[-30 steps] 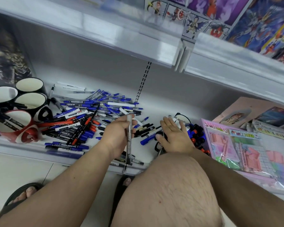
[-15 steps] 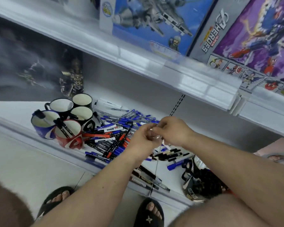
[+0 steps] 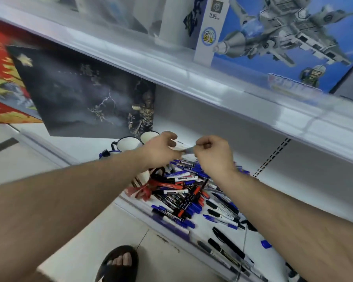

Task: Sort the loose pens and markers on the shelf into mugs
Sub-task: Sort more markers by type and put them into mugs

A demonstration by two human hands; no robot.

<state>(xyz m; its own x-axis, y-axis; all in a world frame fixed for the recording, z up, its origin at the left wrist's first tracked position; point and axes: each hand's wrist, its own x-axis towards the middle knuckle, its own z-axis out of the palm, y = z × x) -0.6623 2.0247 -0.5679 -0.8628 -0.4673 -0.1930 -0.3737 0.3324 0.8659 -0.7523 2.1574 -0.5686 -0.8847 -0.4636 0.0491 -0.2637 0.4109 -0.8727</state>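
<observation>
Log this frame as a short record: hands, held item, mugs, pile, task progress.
left hand: raised over the mugs, fingers loosely curled at one end of a pen
right hand: pinches the pen's other end
pen: thin, blurred, held between both hands
mugs: clustered at shelf's left, partly hidden by the left forearm
pile of pens and markers: blue, black, red, loose on the shelf
progress: most still unsorted

Mugs (image 3: 128,143) stand left of the pen pile (image 3: 189,192) on the shelf (image 3: 277,200).

pens (image 3: 183,192) heaped before mugs (image 3: 128,144), upper shelf (image 3: 192,78) low overhead
</observation>
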